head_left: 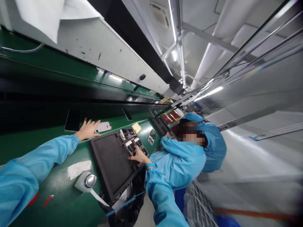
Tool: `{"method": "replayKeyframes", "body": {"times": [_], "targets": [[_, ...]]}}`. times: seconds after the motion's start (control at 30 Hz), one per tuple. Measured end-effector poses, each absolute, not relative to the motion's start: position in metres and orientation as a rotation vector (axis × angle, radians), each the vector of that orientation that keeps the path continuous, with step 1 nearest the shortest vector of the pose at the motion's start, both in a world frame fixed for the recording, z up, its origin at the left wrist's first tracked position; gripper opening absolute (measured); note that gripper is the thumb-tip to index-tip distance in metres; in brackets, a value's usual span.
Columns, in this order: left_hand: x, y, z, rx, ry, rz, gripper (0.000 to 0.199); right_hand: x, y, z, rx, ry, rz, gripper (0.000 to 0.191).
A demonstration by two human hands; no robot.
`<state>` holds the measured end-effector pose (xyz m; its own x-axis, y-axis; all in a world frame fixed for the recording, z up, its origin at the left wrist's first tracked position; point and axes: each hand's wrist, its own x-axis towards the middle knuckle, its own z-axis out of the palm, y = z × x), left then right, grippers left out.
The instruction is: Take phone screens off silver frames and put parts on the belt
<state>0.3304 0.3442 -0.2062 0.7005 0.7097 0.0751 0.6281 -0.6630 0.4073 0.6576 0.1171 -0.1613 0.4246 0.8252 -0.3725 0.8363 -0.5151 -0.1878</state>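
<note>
My left hand (88, 129) lies on the green bench with its fingers spread, at the near end of a pale, flat phone-shaped plate (104, 126); its fingertips reach the plate's edge. A dark phone-sized panel (73, 120) lies to the left of that hand. My right hand (139, 155) reaches over a black tray (111, 159), thumb and fingers closed around the edges of a stack of phone parts (129, 147). More stacked phone parts (125, 133) sit beside it at the tray's far end. My palm hides part of the stack.
A white pump bottle (85, 181) and a crumpled white wipe (79, 169) stand left of the tray. Beyond it are a yellow note (136, 127) and another phone part (151, 137). A co-worker in blue (180, 157) sits close on the right. A coiled blue cord (123, 204) hangs at the front.
</note>
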Motion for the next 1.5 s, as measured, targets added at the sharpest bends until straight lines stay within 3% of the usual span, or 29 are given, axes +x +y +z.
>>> {"method": "replayKeyframes", "body": {"times": [0.17,0.3,0.4,0.5,0.67,0.9,1.07,1.3,1.5], "targets": [[0.339,0.345,-0.203,2.556,1.006,0.436,0.051,0.644,0.118,-0.158,2.449,1.624,-0.555,0.036],[0.325,0.345,-0.187,2.469,1.017,0.585,0.054,0.637,0.125,-0.135,2.264,1.744,-0.353,0.071],[0.289,0.344,-0.17,2.365,1.063,0.727,0.079,0.636,0.129,-0.105,2.076,1.877,-0.22,0.089],[0.241,0.338,-0.15,2.235,1.138,0.846,0.099,0.632,0.135,-0.079,1.78,2.081,-0.191,0.08],[0.178,0.313,-0.124,2.074,1.245,1.016,0.114,0.59,0.16,-0.082,1.149,2.422,-0.295,0.023],[0.146,0.284,-0.116,1.859,1.24,1.198,0.11,0.525,0.206,-0.133,0.687,2.617,-0.286,0.023],[0.144,0.284,-0.123,1.784,1.204,1.232,0.103,0.534,0.184,-0.147,1.004,2.593,-0.23,0.042],[0.16,0.28,-0.122,1.446,0.909,1.293,0.097,0.619,0.118,-0.143,2.151,1.974,0.087,0.076],[0.164,0.26,-0.109,1.36,0.882,1.331,0.08,0.702,0.114,-0.143,2.483,1.448,-0.005,0.042]]}}
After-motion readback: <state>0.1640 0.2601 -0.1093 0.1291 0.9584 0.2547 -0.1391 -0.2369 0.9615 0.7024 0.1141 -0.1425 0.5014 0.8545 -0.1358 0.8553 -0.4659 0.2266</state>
